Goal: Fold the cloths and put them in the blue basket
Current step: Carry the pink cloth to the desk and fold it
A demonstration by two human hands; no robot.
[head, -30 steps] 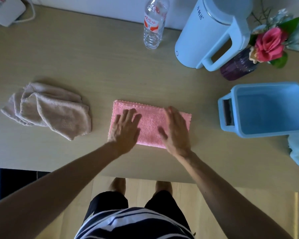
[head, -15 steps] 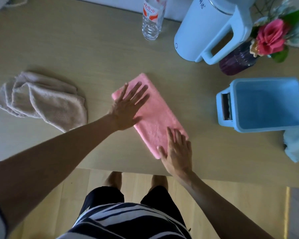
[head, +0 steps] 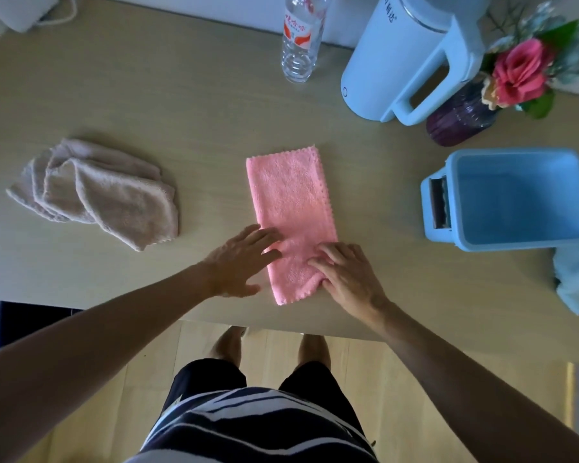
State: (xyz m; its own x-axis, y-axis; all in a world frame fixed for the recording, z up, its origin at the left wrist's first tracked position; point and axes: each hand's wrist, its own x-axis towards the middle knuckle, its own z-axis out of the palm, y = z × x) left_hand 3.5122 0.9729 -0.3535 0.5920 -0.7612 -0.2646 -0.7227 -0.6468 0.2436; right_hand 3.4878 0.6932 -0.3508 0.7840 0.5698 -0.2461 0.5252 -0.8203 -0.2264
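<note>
Pink cloth [head: 291, 208] turned lengthwise, both hands moved to near end

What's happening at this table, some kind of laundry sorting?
A person is folding cloths. Both hands are at the near end of a pink cloth, lying as a long strip on the table: the left hand rests flat at its edge, and the right hand has its fingers tucked at the near corner. A beige cloth lies crumpled to the left. The blue basket on the right looks empty.
</note>
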